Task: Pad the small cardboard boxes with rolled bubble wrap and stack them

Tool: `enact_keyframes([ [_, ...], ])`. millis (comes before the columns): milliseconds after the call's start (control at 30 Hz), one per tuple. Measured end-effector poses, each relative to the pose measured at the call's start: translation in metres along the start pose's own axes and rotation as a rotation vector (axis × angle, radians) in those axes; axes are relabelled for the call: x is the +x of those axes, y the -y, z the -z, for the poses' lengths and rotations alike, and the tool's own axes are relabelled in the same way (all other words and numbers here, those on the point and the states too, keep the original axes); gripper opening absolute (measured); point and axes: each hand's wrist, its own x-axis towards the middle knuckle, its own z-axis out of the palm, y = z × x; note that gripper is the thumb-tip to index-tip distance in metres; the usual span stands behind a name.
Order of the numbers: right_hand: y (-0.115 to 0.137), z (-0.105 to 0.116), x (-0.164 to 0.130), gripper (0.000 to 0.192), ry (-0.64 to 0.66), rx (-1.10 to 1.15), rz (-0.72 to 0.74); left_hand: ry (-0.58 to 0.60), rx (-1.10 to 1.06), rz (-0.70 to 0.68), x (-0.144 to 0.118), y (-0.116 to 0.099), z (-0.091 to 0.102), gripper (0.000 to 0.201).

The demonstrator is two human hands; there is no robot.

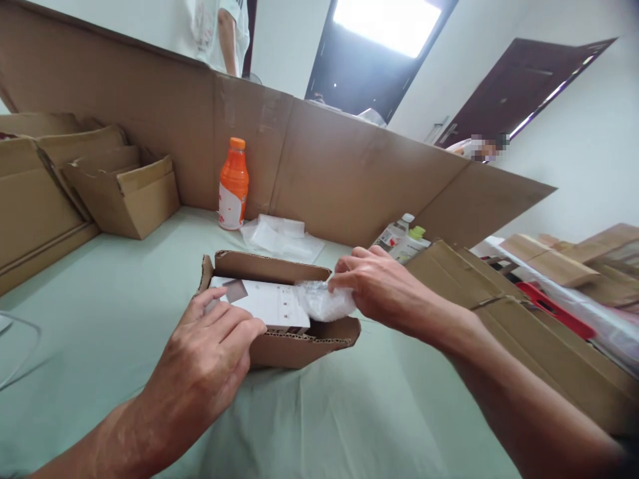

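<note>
At the far left of the frame we see a stack of flattened and folded cardboard boxes leaning against a tall cardboard wall that runs across the upper half of the frame. All of it sits on a pale green tablecloth. Just right of that stack, in the upper middle left, an orange drink bottle stands upright against the wall, and beside it lies a crumpled clear plastic bag.

At lower left centre our left hand rests over the near edge of a small open cardboard box, fingers curled and pressing on a white carton that sits inside it, tilted slightly. The small box lies in the middle of the frame on the cloth.

Right of the carton, our right hand comes in from the lower right and pinches a wad of bubble wrap, which fills the right end of the box and touches the carton.

Behind that hand, two small bottles lie at the foot of the wall. Further right, more flat cardboard is piled, with a red object partly hidden among it. At the top left, beyond the wall, a person in a white shirt stands.
</note>
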Motion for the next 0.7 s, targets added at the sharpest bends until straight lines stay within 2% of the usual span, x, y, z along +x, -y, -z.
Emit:
enact_keyframes([
  [133, -0.005, 0.014, -0.002, 0.034, -0.034, -0.036, 0.049, -0.002, -0.021, -0.002, -0.002, -0.001, 0.000, 0.029],
  [267, 0.004, 0.020, 0.005, 0.028, 0.089, -0.098, 0.093, -0.016, 0.004, 0.006, -0.003, -0.001, -0.001, 0.027],
  [433, 0.026, 0.025, 0.033, 0.027, 0.251, -0.215, 0.105, -0.001, 0.010, -0.018, -0.003, 0.001, -0.002, 0.026],
  [533, 0.033, 0.016, 0.044, 0.024, 0.343, -0.230, 0.098, -0.015, 0.022, -0.017, -0.003, 0.000, -0.002, 0.026],
  [700, 0.029, -0.019, 0.028, 0.019, 0.183, -0.216, 0.030, -0.017, 0.012, -0.007, -0.002, -0.001, -0.004, 0.025],
])
